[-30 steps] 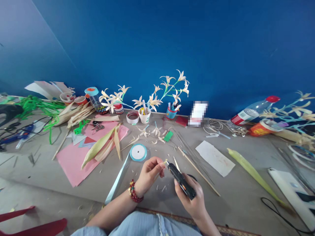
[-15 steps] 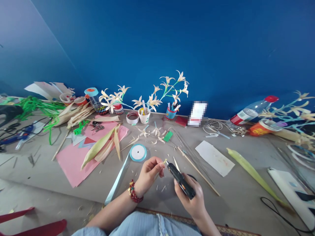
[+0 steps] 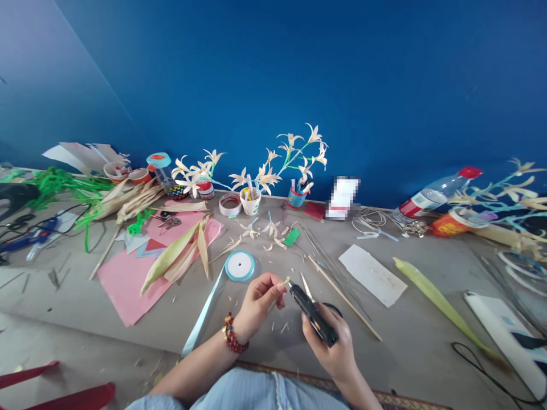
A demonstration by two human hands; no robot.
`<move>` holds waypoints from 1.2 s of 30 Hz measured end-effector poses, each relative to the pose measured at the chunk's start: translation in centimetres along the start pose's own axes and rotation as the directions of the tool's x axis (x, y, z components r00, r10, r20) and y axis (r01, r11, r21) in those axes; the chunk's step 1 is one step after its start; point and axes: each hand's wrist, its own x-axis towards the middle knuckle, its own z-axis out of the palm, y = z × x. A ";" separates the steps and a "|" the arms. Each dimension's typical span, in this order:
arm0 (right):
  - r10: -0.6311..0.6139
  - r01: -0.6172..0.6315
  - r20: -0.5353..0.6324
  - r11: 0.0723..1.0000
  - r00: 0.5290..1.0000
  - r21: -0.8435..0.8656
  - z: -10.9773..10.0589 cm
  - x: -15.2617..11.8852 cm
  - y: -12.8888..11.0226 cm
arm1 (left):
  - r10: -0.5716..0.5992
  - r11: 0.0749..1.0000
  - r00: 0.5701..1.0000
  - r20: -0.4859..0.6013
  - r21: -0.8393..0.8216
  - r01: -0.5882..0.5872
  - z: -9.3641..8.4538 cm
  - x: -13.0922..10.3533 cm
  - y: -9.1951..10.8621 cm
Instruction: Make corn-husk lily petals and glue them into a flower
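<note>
Left hand (image 3: 265, 293) — narrow pinch on small pale-yellow piece (image 3: 286, 281) | Right hand (image 3: 335, 344) — wrapped round black glue gun (image 3: 314, 315), nozzle (image 3: 291, 283) just beside that piece | Both above grey table (image 3: 393, 353); blue-edged ribbon spool (image 3: 240, 265) beyond left hand

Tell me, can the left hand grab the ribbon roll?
Probably yes: the ribbon roll lies close to the left hand, with nothing tall between. But its fingers pinch a small thin piece, which might need putting down.
</note>
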 end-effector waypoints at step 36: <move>0.014 0.068 0.349 0.973 0.937 -0.221 -4.2 10.4 4.0 | 0.042 0.986 0.995 0.085 -0.164 -0.028 -0.2 0.6 0.2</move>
